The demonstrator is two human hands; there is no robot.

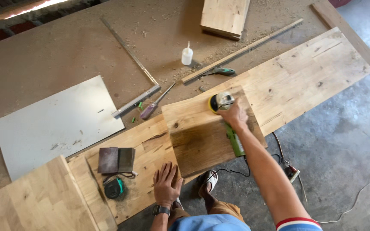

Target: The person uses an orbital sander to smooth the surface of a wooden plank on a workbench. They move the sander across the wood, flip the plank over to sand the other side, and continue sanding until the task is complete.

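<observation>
Green sander (230, 124) sits on small dark board (210, 132), on top of long plank (305, 81). Right hand (235, 115) fingers wrapped tight around sander. Left hand (166, 185) flat, fingers spread, pressing plank edge. Step looks like sanding; next pass needs steady push. Dusty counter (43, 55), grey concrete floor (347, 149).

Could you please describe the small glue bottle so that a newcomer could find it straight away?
Start at the long pale plank running diagonally across the workbench. Beyond its upper edge lies a thin wooden strip; left of it stands the bottle. It is the only upright white thing, with a narrow nozzle.
</observation>
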